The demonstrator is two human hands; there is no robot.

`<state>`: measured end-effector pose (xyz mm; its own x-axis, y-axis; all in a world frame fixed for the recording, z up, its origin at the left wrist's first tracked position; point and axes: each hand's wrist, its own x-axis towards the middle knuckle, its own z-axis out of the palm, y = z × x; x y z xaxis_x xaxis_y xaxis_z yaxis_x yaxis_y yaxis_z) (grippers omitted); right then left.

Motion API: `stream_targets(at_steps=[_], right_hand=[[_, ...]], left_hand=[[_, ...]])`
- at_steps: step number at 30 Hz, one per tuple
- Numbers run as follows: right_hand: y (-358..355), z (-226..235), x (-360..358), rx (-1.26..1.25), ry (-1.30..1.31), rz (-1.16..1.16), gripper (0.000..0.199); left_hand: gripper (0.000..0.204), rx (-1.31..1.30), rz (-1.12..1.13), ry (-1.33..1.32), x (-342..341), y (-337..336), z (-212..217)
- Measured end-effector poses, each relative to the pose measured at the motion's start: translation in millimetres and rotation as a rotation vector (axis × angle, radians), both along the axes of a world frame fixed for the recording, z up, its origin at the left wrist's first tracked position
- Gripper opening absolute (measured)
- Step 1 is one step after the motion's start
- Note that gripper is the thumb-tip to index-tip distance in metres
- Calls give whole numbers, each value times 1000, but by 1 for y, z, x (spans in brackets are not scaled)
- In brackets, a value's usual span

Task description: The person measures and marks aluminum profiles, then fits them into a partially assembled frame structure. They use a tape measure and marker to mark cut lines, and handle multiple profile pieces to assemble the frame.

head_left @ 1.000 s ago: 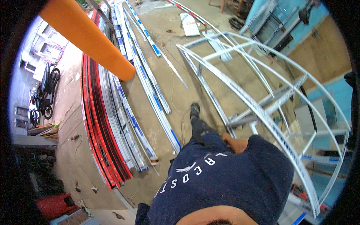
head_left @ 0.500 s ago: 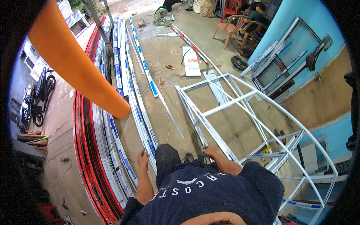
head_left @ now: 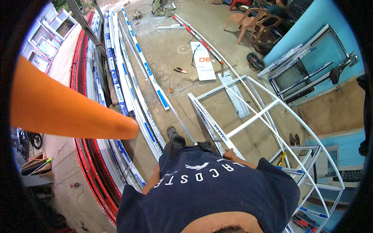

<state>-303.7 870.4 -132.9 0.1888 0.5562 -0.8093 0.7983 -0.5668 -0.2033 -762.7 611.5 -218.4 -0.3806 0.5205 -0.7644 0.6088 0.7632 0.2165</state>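
My right hand is beside the lower end of a white aluminium frame, close to its long near bar. Its fingers are mostly hidden behind my dark shirt, and the blue item seen in it a moment ago does not show. My left hand hangs low at my left side, close to long white and blue wrapped profiles. The shirt covers most of it, so its fingers cannot be made out. A narrow metal strip lies on the floor just ahead of my legs.
Red profiles and an orange pole stand at left. Pliers, cables and a white panel lie on the floor ahead. A person sits by plastic chairs at far right. Window frames lean against the blue wall.
My body has leaned forward and one foot has come ahead. Both hands are now more hidden by the shirt; the right has moved right, closer to the white frame.
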Motion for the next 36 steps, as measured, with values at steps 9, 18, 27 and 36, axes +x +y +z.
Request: stream_targets(at_steps=[9, 18, 27, 36], right_hand=[[138, -29, -148, 276, 67, 168, 68], [263, -162, -198, -57, 66, 209, 72], [552, -144, -249, 35, -13, 173, 64], [874, -64, -329, 281, 165, -120, 57]], left_hand=[[35, 521, 858, -368, -233, 300, 74], [37, 555, 621, -590, -251, 568, 89], [38, 256, 474, -375, -345, 787, 40], [43, 184, 121, -62, -374, 909, -21]])
